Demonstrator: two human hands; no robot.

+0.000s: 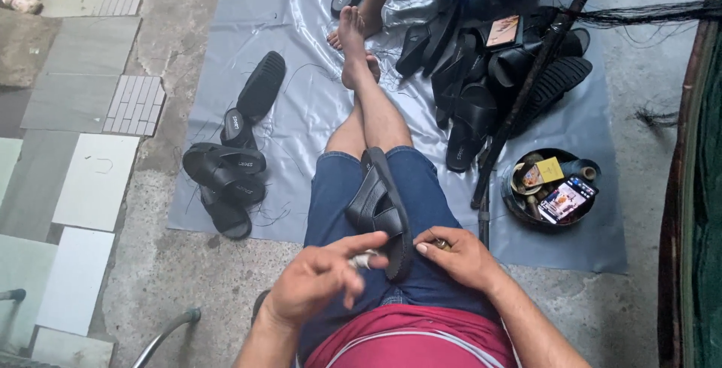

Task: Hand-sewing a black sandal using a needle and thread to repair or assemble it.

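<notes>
At centre frame, a light, bendy black sandal (pixel 382 210) lies on the lap; left hand (pixel 320 278) loosely open, pinching something pale beside its sole edge, right hand (pixel 459 255) pinched on a small tool. Best held by the stiff sole.

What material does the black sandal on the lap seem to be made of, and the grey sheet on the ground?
The black sandal looks like moulded rubber or a leather-like synthetic: matte, with a soft sheen on the straps. The grey sheet looks like thin plastic: glossy, with bright reflections and creases. Neither can be told for certain.

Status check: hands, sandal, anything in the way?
Left hand pinching something small and pale. Right hand on black sandal lying on lap, gripping a small object. Nothing in the way.
</notes>
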